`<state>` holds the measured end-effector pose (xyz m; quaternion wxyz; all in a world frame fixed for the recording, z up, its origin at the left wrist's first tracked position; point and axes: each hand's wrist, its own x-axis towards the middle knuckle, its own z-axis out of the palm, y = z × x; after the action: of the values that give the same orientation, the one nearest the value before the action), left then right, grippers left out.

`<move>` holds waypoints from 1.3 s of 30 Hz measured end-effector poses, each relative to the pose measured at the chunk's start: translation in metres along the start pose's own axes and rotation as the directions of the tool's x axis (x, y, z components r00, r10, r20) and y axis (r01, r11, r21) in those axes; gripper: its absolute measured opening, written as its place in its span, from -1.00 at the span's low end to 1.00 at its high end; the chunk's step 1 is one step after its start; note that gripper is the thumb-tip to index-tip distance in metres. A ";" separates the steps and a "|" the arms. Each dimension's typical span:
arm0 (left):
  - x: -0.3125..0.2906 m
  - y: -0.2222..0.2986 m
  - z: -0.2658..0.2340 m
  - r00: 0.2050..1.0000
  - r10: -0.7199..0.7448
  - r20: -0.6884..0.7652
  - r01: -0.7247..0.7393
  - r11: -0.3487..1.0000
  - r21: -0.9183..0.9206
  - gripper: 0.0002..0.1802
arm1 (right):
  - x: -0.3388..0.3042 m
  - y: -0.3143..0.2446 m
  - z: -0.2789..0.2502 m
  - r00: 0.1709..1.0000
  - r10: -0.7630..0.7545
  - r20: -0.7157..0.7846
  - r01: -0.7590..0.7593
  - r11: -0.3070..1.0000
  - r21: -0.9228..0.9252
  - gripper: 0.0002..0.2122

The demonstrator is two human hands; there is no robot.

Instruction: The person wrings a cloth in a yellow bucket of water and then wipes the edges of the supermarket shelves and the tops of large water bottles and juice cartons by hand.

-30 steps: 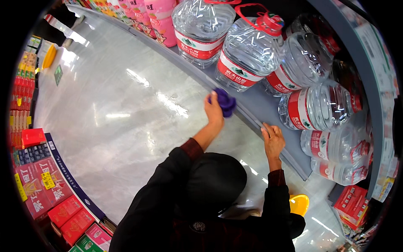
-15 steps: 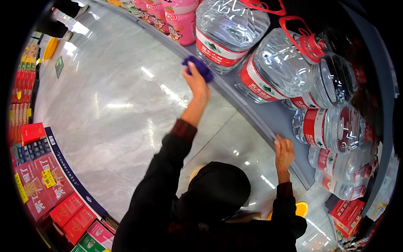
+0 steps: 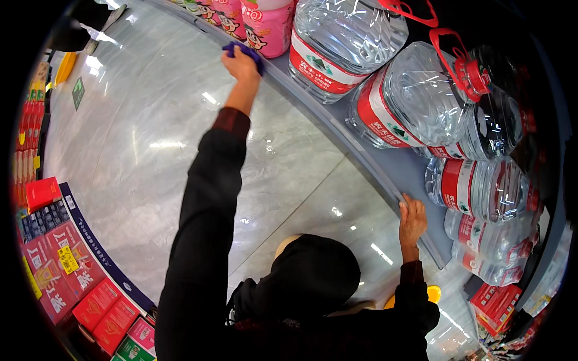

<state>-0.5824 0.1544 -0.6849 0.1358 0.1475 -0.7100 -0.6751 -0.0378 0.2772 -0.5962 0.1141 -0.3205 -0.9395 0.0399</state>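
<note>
- Left hand grips bunched purple cloth at far-left stretch of long grey shelf edge, apparently pressing for contact.
- Right hand curls fingers on near-right edge, probably bracing.
- Clear plastic red-labelled bottles sit behind, leaving edge reachable.

Loose black long sleeves of matte fabric are worn on both arms, finished at the wrists by dark red, faintly patterned fabric cuffs. Between them, a rounded form is covered in smooth plain black cloth.
</note>
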 end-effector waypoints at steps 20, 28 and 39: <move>-0.135 -0.007 -0.037 0.923 -0.259 0.284 0.281 0.959 -0.038 -0.50 | 0.006 -0.002 -0.010 0.999 -0.044 0.021 0.044 0.999 0.013 -0.78; -0.161 -0.003 -0.028 0.963 -0.175 0.207 0.212 0.962 -0.173 -0.45 | -0.002 0.006 -0.007 0.998 -0.056 0.011 0.057 0.996 -0.065 -0.72; -0.258 0.086 -0.145 -0.075 -0.412 0.908 0.805 0.513 0.299 -0.55 | 0.005 0.018 -0.019 0.961 -0.114 0.253 0.084 0.988 0.127 -0.73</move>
<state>-0.2904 0.1265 -0.5896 -0.6013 0.0179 -0.3596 -0.7133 -0.0265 0.2944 -0.5795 0.0104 -0.2578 -0.9574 0.1295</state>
